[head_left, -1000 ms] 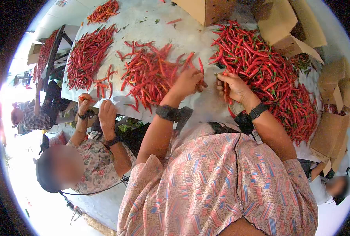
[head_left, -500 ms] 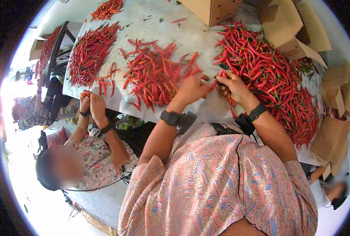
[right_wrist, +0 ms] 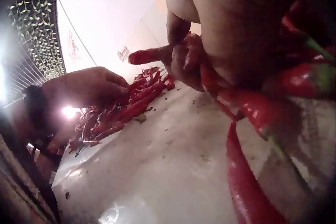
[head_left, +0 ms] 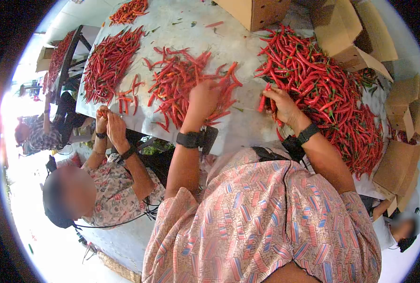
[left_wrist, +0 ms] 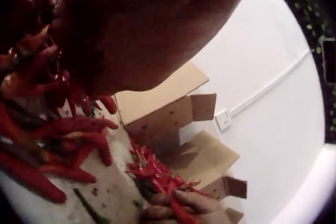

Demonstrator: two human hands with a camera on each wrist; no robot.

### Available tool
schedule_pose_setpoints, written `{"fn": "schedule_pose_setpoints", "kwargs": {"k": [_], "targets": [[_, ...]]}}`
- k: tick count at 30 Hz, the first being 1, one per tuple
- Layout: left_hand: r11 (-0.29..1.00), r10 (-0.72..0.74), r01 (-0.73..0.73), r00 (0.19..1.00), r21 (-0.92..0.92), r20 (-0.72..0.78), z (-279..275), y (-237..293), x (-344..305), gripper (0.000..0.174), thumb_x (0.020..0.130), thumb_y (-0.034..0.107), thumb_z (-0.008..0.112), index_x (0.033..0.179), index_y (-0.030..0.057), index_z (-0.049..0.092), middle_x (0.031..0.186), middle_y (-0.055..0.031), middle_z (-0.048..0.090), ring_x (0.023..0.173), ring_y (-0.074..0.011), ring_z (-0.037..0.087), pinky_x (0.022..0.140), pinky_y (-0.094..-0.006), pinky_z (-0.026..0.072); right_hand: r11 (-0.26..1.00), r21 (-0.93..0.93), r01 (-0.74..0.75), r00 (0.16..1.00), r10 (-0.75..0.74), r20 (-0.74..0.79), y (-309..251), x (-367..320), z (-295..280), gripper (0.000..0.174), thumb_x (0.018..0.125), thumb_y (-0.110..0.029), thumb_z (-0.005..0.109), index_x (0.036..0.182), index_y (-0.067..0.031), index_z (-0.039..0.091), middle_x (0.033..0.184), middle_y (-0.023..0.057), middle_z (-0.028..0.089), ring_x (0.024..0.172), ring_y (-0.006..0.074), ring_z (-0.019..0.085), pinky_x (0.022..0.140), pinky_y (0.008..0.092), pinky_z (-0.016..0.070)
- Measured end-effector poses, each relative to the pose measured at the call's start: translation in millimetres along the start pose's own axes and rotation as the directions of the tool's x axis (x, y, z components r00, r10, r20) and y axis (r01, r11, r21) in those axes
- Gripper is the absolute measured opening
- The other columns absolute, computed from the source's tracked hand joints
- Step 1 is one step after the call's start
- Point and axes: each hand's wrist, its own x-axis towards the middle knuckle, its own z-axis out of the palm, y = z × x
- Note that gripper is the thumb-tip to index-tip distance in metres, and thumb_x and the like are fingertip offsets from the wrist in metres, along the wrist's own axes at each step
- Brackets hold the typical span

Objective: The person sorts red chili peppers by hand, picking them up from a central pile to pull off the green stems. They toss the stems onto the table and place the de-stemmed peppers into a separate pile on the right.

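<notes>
In the head view my left hand [head_left: 203,101] is blurred over the middle pile of red chili peppers [head_left: 172,89], its fingertips hidden from above. The right wrist view shows the same left hand [right_wrist: 86,87] reaching into that pile, fingers pointing down; what they hold I cannot tell. My right hand [head_left: 283,106] grips a few red chili peppers [head_left: 263,100] beside the large right-hand pile [head_left: 314,80]. Close up, chili peppers [right_wrist: 210,79] stick out between the right hand's fingers, and another chili pepper [right_wrist: 244,182] hangs below them.
Cardboard boxes [head_left: 337,33] stand behind and right of the large pile. More chili piles [head_left: 113,63] lie at the table's left. A person [head_left: 118,188] sits on the left, hands at the table edge. Another person [head_left: 391,226] is at the lower right.
My left hand has moved left, away from my right hand, to the middle chili pile. The right hand stays by the large pile, still holding chili peppers.
</notes>
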Motion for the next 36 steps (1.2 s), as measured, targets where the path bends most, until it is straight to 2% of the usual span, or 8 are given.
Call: {"fn": "schedule_pose_setpoints", "kwargs": {"k": [2, 7, 12, 14, 19, 26, 32, 36], "targets": [[0.912, 0.127, -0.062, 0.982, -0.405, 0.137, 13.4, -7.7, 1.5, 0.029, 0.081, 0.028, 0.052, 0.079, 0.0003, 0.059, 0.068, -0.0182, 0.06, 0.066, -0.0318, 0.059, 0.057, -0.0394, 0.0444, 1.0, -0.011, -0.018, 1.0, 0.018, 0.009, 1.9, 0.5, -4.0, 0.009, 0.083, -0.018, 0.055, 0.088, -0.0109, 0.055, 0.073, -0.0022, 0.056, 0.057, 0.0087, 0.054, 0.044, 0.0223, 0.0405], [0.82, 0.145, 0.003, 0.966, -0.572, 0.212, 21.3, 35.7, -14.8, 0.027, 0.079, 0.025, 0.053, 0.078, -0.0009, 0.061, 0.064, -0.0153, 0.057, 0.058, -0.0234, 0.055, 0.055, -0.0354, 0.0417, 0.997, -0.05, -0.052, 0.998, 0.054, 0.033, 1.8, 1.2, -6.5, 0.011, 0.083, -0.017, 0.055, 0.091, -0.0097, 0.056, 0.076, -0.0023, 0.057, 0.061, 0.0093, 0.055, 0.045, 0.023, 0.0409], [0.867, 0.353, -0.22, 0.904, -0.447, 0.24, 57.0, 39.8, -16.4, 0.026, 0.078, 0.025, 0.053, 0.077, 0.0, 0.062, 0.064, -0.0158, 0.058, 0.056, -0.0232, 0.055, 0.055, -0.0363, 0.042, 0.99, -0.12, 0.071, 0.997, -0.067, 0.042, 10.7, 5.4, -9.3, 0.016, 0.081, -0.018, 0.059, 0.095, -0.0094, 0.056, 0.079, -0.0027, 0.058, 0.066, 0.0083, 0.057, 0.048, 0.0222, 0.0408], [0.893, 0.254, -0.089, 0.909, -0.442, 0.33, 35.0, 56.3, -14.1, 0.028, 0.078, 0.026, 0.053, 0.075, -0.0002, 0.061, 0.064, -0.0173, 0.058, 0.059, -0.0278, 0.057, 0.058, -0.0375, 0.0431, 0.992, -0.102, 0.073, 0.997, -0.071, 0.029, 7.5, 1.5, -6.2, 0.015, 0.082, -0.019, 0.059, 0.093, -0.0103, 0.057, 0.079, -0.0033, 0.058, 0.067, 0.0079, 0.057, 0.05, 0.0217, 0.041], [0.997, 0.073, -0.073, 0.997, 0.037, 0.012, 4.5, 48.0, -9.5, 0.025, 0.074, 0.028, 0.057, 0.086, 0.0062, 0.061, 0.082, -0.0155, 0.059, 0.072, -0.0328, 0.059, 0.062, -0.0423, 0.0468, 0.997, -0.082, -0.015, 1.0, 0.016, 0.009, 4.6, -0.1, -7.8, 0.012, 0.082, -0.022, 0.058, 0.09, -0.0131, 0.057, 0.078, -0.0046, 0.058, 0.068, 0.0073, 0.056, 0.052, 0.0216, 0.041], [0.98, 0.06, -0.065, 0.998, 0.187, 0.032, 3.2, 32.4, -11.2, 0.024, 0.076, 0.029, 0.056, 0.086, 0.0074, 0.06, 0.086, -0.0147, 0.058, 0.073, -0.0333, 0.059, 0.061, -0.0441, 0.0471, 0.994, -0.093, -0.056, 0.997, 0.061, 0.054, 8.2, 5.4, -16.1, 0.012, 0.082, -0.024, 0.055, 0.086, -0.0127, 0.055, 0.077, -0.0018, 0.058, 0.062, 0.0104, 0.056, 0.043, 0.0231, 0.0383], [0.988, 0.008, 0.015, 0.988, -0.151, 0.152, 4.2, 31.7, -9.1, 0.023, 0.078, 0.024, 0.055, 0.079, 0.0018, 0.061, 0.073, -0.0178, 0.058, 0.07, -0.0334, 0.058, 0.059, -0.0425, 0.0451, 1.0, -0.021, -0.02, 0.989, 0.023, 0.146, 16.6, 8.9, -20.3, 0.01, 0.084, -0.017, 0.051, 0.089, -0.0088, 0.054, 0.078, 0.0066, 0.061, 0.059, 0.0146, 0.059, 0.042, 0.0256, 0.0429], [0.887, 0.184, -0.101, 0.972, -0.45, 0.146, 25.8, 40.0, -18.0, 0.024, 0.078, 0.023, 0.054, 0.079, 0.0, 0.061, 0.071, -0.0184, 0.058, 0.065, -0.031, 0.058, 0.058, -0.039, 0.0437, 0.998, 0.019, -0.055, 0.986, 0.051, 0.16, 10.9, 5.8, -17.4, 0.009, 0.082, -0.011, 0.054, 0.09, -0.0069, 0.053, 0.077, 0.006, 0.061, 0.057, 0.0135, 0.059, 0.043, 0.0247, 0.0451]]}}
